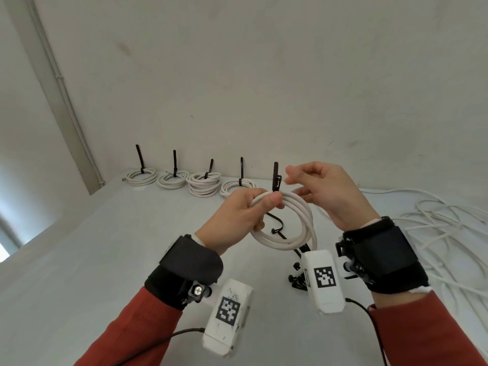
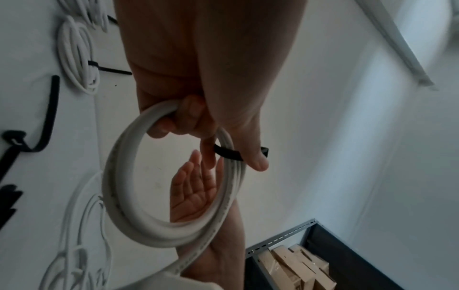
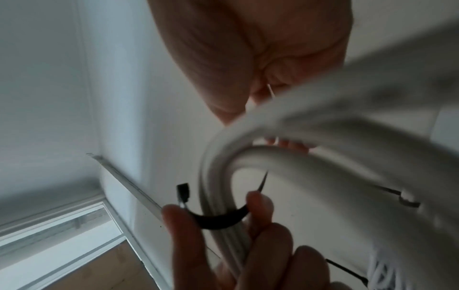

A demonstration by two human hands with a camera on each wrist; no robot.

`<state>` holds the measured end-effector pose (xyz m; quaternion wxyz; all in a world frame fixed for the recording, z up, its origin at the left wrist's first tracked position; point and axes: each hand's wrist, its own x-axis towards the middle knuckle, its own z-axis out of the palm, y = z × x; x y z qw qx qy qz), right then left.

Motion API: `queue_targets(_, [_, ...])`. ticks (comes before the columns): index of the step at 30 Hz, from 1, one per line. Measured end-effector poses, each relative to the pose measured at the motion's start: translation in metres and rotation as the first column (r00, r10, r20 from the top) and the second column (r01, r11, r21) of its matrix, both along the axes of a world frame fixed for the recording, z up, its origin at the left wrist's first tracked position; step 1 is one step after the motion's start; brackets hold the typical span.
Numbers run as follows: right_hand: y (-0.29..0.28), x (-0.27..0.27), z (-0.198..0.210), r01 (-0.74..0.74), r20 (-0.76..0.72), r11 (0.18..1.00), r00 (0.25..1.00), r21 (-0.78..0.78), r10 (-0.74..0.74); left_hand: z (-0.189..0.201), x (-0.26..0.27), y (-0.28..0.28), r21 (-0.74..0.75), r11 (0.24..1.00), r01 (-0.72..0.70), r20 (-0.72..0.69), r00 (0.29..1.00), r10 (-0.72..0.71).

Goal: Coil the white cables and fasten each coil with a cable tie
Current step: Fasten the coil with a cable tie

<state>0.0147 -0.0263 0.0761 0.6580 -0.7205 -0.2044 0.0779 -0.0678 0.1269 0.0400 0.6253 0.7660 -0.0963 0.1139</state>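
On the table (image 1: 105, 247), loose white cables (image 1: 435, 228) lie at right and four tied coils (image 1: 203, 183) by the wall (image 1: 264, 75). The left hand (image 1: 237, 217) grips a fifth coil (image 1: 298, 220) aloft, pinching its apparently unclosed cable tie (image 1: 276, 178); the right hand (image 1: 324, 191) hovers spread.

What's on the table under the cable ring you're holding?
Through the coil, held up by the left hand, a loose black cable tie lies on the table. More ties lie nearer, partly hidden by the right wrist camera.
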Motion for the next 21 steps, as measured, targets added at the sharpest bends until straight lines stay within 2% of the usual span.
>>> queue_targets(2, [0.000,0.001,-0.002,-0.032,-0.086,0.999,0.996,-0.027,0.029,-0.002,-0.001,-0.001,-0.026,0.999,0.041,-0.006,0.999,-0.041])
queue_targets(5, [0.004,-0.004,-0.005,-0.044,-0.112,0.995,0.992,0.093,0.054,-0.003,-0.001,-0.003,-0.055,0.996,0.070,-0.040,0.997,-0.072])
queue_targets(9, [0.007,-0.011,-0.004,-0.029,0.104,0.979,0.995,0.201,0.008,0.001,-0.002,-0.004,-0.196,0.975,0.106,-0.088,0.988,-0.125])
queue_targets(13, [0.007,-0.016,0.000,-0.053,0.341,0.987,0.940,0.152,-0.002,0.004,-0.003,-0.003,-0.324,0.939,0.115,-0.093,0.984,-0.152])
queue_targets(21, [0.005,-0.015,0.000,-0.021,0.440,0.995,0.898,0.093,-0.022,0.005,-0.005,-0.003,-0.345,0.931,0.118,-0.081,0.985,-0.154])
